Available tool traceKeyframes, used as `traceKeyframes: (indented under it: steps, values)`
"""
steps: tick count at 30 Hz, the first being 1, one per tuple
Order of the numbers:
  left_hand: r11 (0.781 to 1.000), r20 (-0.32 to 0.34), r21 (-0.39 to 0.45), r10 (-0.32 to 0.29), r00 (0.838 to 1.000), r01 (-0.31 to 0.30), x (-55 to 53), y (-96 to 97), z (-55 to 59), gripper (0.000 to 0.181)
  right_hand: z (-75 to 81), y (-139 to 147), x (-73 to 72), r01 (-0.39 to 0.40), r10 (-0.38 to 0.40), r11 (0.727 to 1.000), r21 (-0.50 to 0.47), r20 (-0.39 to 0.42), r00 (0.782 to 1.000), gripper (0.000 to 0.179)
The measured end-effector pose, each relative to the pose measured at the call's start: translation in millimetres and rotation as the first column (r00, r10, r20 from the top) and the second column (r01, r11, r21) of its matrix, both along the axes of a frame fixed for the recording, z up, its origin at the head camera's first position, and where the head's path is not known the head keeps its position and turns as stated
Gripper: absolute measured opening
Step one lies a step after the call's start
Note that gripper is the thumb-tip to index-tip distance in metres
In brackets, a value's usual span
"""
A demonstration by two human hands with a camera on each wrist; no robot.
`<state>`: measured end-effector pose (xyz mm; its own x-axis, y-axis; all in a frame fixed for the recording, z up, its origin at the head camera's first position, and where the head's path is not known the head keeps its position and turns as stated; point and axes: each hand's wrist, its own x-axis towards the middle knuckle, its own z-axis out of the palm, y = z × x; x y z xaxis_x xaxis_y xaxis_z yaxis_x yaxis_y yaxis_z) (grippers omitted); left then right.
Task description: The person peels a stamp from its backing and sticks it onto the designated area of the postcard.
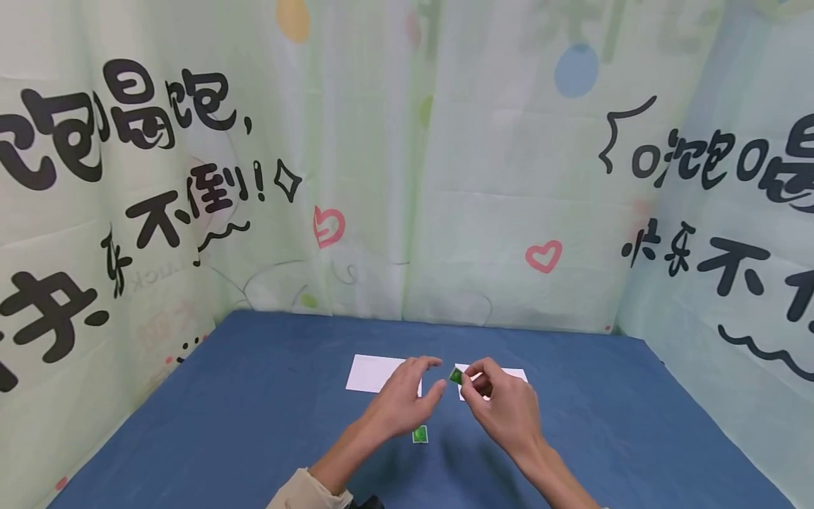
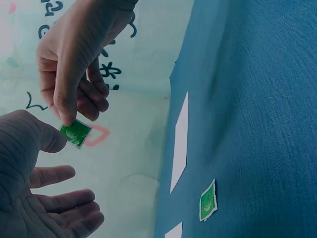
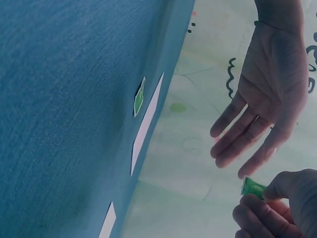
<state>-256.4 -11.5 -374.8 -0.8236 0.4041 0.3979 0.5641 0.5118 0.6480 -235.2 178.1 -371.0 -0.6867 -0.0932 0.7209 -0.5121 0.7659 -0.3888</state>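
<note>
Fingers [image 1: 488,366] of the right hand [image 1: 510,408] partly hide the green square [image 1: 456,375] they pinch; left hand [image 1: 402,401], fingers relaxed

Beyond the blue table [image 1: 273,410] hang pale curtains [image 1: 483,205] with black writing [image 1: 738,247], pink hearts [image 1: 543,256] and, higher up, maybe fainter lettering [image 1: 613,28].

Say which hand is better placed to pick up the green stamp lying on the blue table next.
Probably the left hand: it is open and holds nothing, and in the head view it appears closer to the lying stamp. The right hand pinches another green stamp.
</note>
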Motion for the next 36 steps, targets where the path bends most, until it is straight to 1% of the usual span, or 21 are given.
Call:
traceKeyframes:
  steps: [8, 11, 18, 21, 26, 32, 36]
  values:
    - [1.000, 0.006, 0.003, 0.014, 1.000, -0.014, -1.1, -1.6, -1.8, 0.034, -1.6, -0.3, -0.3, 0.012, -0.009, 0.999, 0.036, -0.064, 0.998, 0.014]
    - [1.000, 0.019, 0.003, 0.009, 1.000, -0.009, -2.1, -1.7, -1.9, 0.031, -1.4, -0.9, -0.6, 0.015, -0.010, 0.999, 0.051, -0.087, 0.996, 0.014]
    - [1.000, 0.052, -0.017, -0.024, 0.998, 0.025, -1.7, -0.4, -1.2, 0.022, -1.4, -0.8, -0.3, 0.033, -0.024, 0.996, 0.078, -0.119, 0.993, 0.016]
    - [0.999, 0.066, -0.022, -0.044, 0.997, 0.046, -1.4, 0.3, 0.1, 0.020, -1.6, 0.0, -0.4, 0.023, -0.011, 0.995, 0.093, -0.131, 0.991, 0.015]
    - [0.996, 0.095, -0.009, -0.086, 0.992, 0.087, -0.3, -0.5, 2.7, 0.023, -2.3, -1.2, -2.2, -0.013, 0.031, 0.994, 0.104, -0.175, 0.984, 0.011]
    - [0.991, 0.089, 0.021, -0.135, 0.987, 0.134, 0.1, -0.3, 2.9, 0.025, -4.3, -1.9, -3.1, -0.020, 0.044, 0.993, 0.114, -0.217, 0.975, 0.015]
    - [0.989, 0.086, 0.032, -0.147, 0.985, 0.144, 0.0, -0.8, 2.1, 0.025, -5.1, -2.5, -3.8, -0.029, 0.056, 0.992, 0.120, -0.228, 0.972, 0.014]
